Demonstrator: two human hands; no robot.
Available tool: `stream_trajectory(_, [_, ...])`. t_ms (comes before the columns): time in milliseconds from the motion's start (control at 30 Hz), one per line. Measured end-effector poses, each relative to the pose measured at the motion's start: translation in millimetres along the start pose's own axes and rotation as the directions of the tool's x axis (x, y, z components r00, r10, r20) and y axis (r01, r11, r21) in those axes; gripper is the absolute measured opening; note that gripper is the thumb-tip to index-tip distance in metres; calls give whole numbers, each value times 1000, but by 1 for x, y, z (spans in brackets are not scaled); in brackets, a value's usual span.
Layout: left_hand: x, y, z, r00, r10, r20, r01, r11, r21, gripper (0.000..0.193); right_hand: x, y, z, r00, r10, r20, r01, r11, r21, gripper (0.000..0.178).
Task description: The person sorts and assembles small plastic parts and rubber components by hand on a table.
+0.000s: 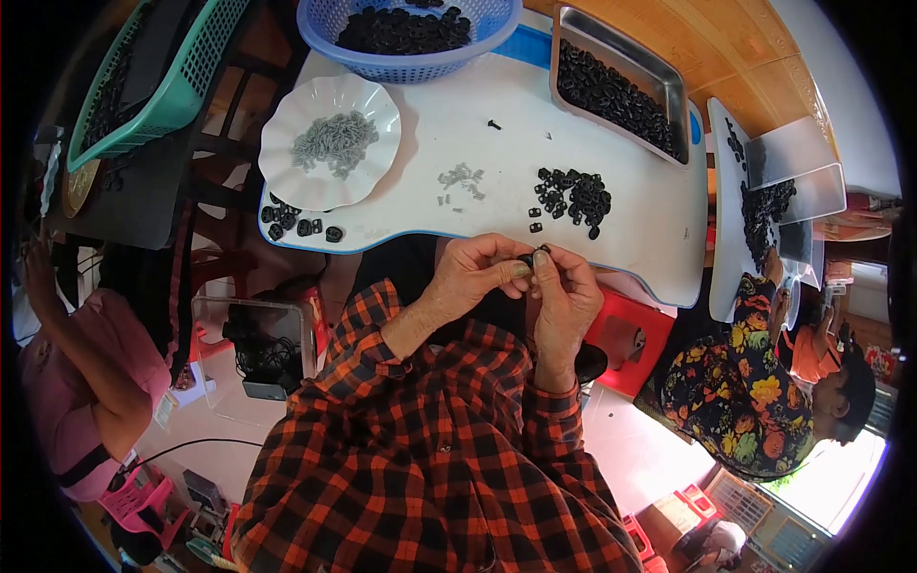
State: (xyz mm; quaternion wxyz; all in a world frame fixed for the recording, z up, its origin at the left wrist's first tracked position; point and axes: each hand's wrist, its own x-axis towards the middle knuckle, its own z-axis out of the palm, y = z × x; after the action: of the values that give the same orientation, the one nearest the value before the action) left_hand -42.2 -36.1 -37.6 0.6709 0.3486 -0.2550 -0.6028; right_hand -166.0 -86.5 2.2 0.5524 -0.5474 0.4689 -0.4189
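Note:
My left hand (480,274) and my right hand (564,298) meet just off the near edge of the white table (420,124). Both are closed, fingertips pinched round a small black plastic part (528,259); the fingers cover most of it. Beyond my right hand lies a loose heap of small black parts (585,199). Farther left is a small scatter of clear-grey pieces (462,178). More grey pieces (336,141) fill the middle of a white scalloped plate (279,170). Several bigger black pieces (304,227) sit by the table's near left edge.
A blue-purple basket (411,65) of black parts and a metal tray (687,143) full of black pieces stand at the back. At the left is a green basket (181,86). One person (95,372) sits at left, another in a floral top (740,392) at right.

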Motion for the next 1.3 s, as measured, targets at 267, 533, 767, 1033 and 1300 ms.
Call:
stream_trajectory(267, [0,4,-3,995,-91,35,97,943,-317,17,-2,-8,3,1000,18,-2,-18,1000,1,12])
stream_trajectory(533, [2,-3,-8,996,-90,7,83,878,-471,14,-7,-17,4,1000,0,-6,0,999,-41,10])
stream_trajectory(767, [0,4,-5,996,-84,9,79,881,-467,29,-10,-15,4,999,27,45,-28,999,20,10])
stream_trajectory(1033, [0,1,-8,998,-18,58,43,888,-459,32,-13,-16,3,998,26,49,-27,999,17,10])
stream_trajectory(1300, [0,0,-9,998,-11,64,40,885,-463,29,-16,-23,6,997,39,60,-39,999,-4,9])
